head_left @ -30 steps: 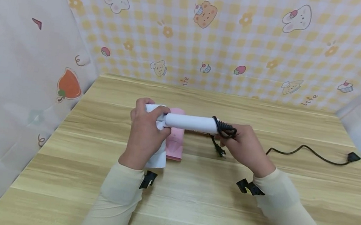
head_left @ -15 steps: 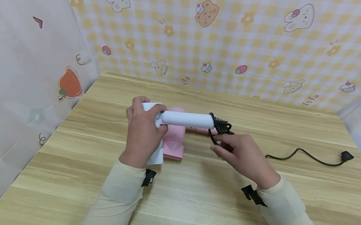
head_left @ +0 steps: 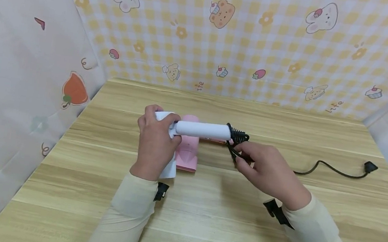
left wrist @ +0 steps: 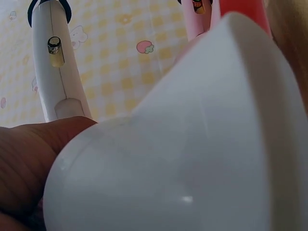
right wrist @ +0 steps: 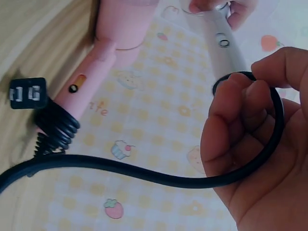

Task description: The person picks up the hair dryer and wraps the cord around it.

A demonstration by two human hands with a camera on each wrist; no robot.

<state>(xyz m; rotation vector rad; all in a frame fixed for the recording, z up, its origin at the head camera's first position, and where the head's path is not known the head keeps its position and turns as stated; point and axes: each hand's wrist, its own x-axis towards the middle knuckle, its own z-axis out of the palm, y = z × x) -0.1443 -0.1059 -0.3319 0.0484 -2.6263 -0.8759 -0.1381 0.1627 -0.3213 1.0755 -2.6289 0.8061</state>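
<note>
My left hand (head_left: 155,144) grips a white hair dryer (head_left: 204,129) around its head, with the handle pointing right. A black power cord (right wrist: 144,175) loops around the handle's end. The right hand (head_left: 270,168) pinches this cord between thumb and fingers, just off the handle end; in the right wrist view the cord crosses its curled fingers. Beneath and behind the white one, a pink hair dryer (head_left: 187,153) lies on the table, partly hidden. Its own cord (right wrist: 57,124) is wound around its handle. The white dryer's smooth head fills much of the left wrist view.
The free cord trails right over the wooden table (head_left: 202,228), ending in a black plug (head_left: 370,167). A second plug (right wrist: 29,94) sits by the pink handle. A yellow checked cloth (head_left: 248,42) hangs behind, and a white patterned cloth (head_left: 20,73) hangs at the left.
My right hand has drawn back from the handle's end, down and to the right, pulling the cord along. The trailing plug has slid slightly left. The left hand keeps its hold, barely shifting.
</note>
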